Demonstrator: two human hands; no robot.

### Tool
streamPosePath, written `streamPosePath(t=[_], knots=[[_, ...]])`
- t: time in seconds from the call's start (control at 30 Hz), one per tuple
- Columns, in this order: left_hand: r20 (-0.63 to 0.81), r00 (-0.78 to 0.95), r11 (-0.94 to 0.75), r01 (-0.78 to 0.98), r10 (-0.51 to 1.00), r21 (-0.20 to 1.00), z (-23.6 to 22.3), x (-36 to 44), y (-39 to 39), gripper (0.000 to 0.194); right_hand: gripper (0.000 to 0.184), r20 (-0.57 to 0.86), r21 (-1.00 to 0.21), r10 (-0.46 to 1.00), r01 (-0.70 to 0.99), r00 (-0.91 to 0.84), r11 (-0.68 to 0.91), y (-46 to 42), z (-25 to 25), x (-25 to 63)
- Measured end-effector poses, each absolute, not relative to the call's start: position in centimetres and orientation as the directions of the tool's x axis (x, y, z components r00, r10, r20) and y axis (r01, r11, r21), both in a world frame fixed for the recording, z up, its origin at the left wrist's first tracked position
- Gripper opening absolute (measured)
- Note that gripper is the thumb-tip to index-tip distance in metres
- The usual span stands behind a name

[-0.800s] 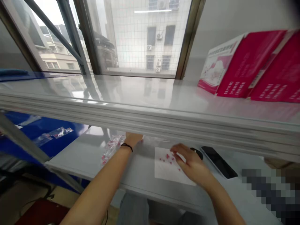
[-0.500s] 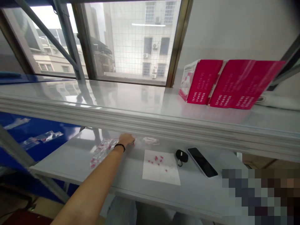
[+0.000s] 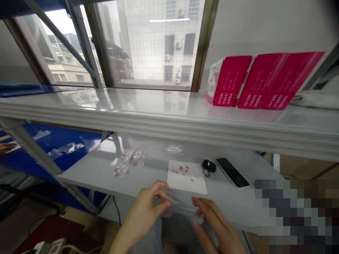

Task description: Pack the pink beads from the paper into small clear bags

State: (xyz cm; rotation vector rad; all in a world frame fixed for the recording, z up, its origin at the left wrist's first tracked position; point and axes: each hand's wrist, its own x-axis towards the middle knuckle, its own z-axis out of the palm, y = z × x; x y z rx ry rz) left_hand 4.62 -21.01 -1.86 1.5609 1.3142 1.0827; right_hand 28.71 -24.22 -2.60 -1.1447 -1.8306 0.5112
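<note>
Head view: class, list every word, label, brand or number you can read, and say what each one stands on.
The pink boxes carry lines of white print, but these are too small and blurred to read. No other text can be read.

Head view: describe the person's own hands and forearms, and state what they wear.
The left hand and the right hand are bare, with no gloves. The forearms show no sleeves. The fingers are slender, and no ring, watch or band shows in this view.
</note>
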Motion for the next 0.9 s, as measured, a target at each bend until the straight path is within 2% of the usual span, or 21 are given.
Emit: streamPosePath(t=[0.03, 0.1, 0.17, 0.27, 0.43, 0.53, 0.6, 0.77, 0.9], knots=[[0.095, 0.087, -0.118, 0.332, 0.992, 0.936, -1.8, 5.0, -22.2, 0.028, 0.042, 0.447, -0.676, 0.847, 0.512, -0.287, 0.53, -23.9, -1.9, 28.1], [0.091, 0.098, -0.122, 0.392, 0.991, 0.912, -1.8, 5.5, -23.7, 0.026, 0.029, 0.348, -0.654, 0.837, 0.53, -0.423, 0.54, -23.5, -0.9, 27.1], [0.109, 0.122, -0.151, 0.426, 0.987, 0.892, -2.0, 5.8, -24.2, 0.025, 0.022, 0.256, -0.666, 0.847, 0.55, -0.466, 0.504, -23.8, -0.7, 26.3], [0.144, 0.1, -0.174, 0.46, 0.984, 0.871, -2.9, 6.2, -24.6, 0.023, 0.025, 0.228, -0.718, 0.895, 0.554, -0.384, 0.421, -24.5, -1.9, 25.6], [0.338, -0.151, -0.202, 0.557, 0.929, 0.805, -3.7, 7.9, -25.3, 0.024, 0.025, 0.24, -0.865, 0.963, 0.424, -0.12, 0.268, -25.3, -4.9, 25.2], [0.375, -0.215, -0.19, 0.582, 0.902, 0.79, -3.7, 9.0, -26.0, 0.021, 0.029, 0.192, -0.922, 0.981, 0.343, 0.005, 0.179, -25.4, -5.9, 25.3], [0.37, -0.201, -0.204, 0.558, 0.907, 0.804, -3.7, 9.6, -26.2, 0.021, 0.029, 0.166, -0.945, 0.985, 0.292, 0.053, 0.144, -25.4, -6.2, 25.3], [0.241, 0.005, -0.228, 0.343, 0.97, 0.911, -4.2, 11.0, -26.5, 0.024, 0.027, 0.111, -0.991, 0.993, 0.085, 0.045, 0.106, -25.4, -6.2, 24.9], [0.209, 0.009, -0.203, 0.269, 0.978, 0.942, -4.6, 11.6, -26.6, 0.029, 0.024, 0.063, -0.993, 0.998, -0.099, -0.003, 0.062, -25.3, -6.5, 24.6]])
